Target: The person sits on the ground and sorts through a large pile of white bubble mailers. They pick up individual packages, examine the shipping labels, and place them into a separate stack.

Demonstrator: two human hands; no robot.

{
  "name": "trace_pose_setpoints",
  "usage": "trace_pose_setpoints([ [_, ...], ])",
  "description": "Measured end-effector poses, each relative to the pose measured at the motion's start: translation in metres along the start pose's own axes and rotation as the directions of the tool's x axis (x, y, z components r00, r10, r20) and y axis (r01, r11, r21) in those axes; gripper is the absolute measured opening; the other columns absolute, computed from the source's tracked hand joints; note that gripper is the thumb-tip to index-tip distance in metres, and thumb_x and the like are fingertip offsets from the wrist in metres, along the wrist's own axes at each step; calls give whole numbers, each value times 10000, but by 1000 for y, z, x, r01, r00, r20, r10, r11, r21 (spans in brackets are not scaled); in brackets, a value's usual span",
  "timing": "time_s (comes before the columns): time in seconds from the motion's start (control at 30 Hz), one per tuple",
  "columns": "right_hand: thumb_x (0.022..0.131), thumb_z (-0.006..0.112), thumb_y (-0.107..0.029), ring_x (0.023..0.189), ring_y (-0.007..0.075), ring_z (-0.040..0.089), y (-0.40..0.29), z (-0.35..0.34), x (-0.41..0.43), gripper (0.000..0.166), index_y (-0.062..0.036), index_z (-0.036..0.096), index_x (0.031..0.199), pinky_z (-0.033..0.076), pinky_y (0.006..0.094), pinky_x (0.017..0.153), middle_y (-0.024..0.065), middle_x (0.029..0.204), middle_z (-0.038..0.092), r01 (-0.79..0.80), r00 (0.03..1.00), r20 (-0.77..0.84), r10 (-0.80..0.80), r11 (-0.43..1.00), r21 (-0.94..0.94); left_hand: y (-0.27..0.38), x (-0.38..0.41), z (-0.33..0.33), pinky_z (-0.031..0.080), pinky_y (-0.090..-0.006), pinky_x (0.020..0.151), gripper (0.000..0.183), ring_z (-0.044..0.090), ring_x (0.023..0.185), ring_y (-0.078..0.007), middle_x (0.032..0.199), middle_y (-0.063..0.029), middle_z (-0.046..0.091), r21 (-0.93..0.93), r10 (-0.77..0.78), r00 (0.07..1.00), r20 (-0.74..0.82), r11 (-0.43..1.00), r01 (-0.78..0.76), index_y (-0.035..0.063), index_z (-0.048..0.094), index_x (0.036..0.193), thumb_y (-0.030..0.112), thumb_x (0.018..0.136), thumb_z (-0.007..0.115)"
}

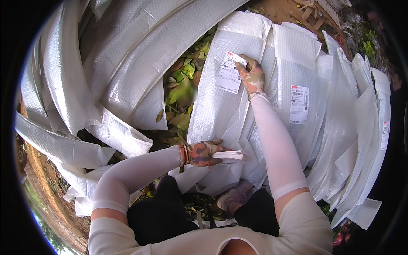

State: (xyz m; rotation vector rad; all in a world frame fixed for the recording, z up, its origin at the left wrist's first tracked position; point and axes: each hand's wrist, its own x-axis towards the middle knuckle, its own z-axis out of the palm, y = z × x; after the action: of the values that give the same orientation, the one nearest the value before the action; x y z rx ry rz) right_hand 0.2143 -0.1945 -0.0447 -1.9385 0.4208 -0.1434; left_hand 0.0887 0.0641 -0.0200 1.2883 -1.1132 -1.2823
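My left hand [204,153], in a camouflage-patterned glove, grips a stack of printed paper labels [230,155] above the lower end of a bubble-wrap mailer [213,118]. Farther up that mailer, my right hand [253,76], gloved the same way, pinches the upper right corner of a shipping label [229,74]. The corner curls up under my fingers, while the rest lies against the bubble wrap. How firmly it is stuck cannot be seen. Just right of my right forearm is another mailer [283,70] bearing a label [299,104].
More long mailers [344,124] lean in an overlapping row on the right. A heap of unlabelled ones [137,86] curves across the left. Green and brown leaves [183,95] show between them. Bare soil [275,11] and a broken wooden crate [314,14] lie beyond.
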Motion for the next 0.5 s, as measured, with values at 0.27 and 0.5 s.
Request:
trace_pose_setpoints([
  [0.27, 777, 794, -368, 1386, 373, 299, -13, -8, -19, 890, -65, 327, 1472, 343, 425, 1125, 136, 1509, 304, 62, 953, -211, -217, 822, -567, -21, -1, 2, 224, -449, 1180, 501, 456, 1279, -368, 1127, -84, 654, -490, -275, 940, 199, 803, 339, 195, 445, 1436, 227, 947, 549],
  [0.5, 986, 453, -427, 1453, 267, 246, -5, 6, -12, 568, -79, 438, 1434, 154, 412, 1207, 91, 1542, 345, 762, 636, 711, -301, 388, -517, -11, -7, 2, 270, -402, 1165, 484, 526, 1226, -261, 1215, -45, 631, -229, -156, 988, 14, 961, 155, 181, 418, 1452, 199, 979, 521],
])
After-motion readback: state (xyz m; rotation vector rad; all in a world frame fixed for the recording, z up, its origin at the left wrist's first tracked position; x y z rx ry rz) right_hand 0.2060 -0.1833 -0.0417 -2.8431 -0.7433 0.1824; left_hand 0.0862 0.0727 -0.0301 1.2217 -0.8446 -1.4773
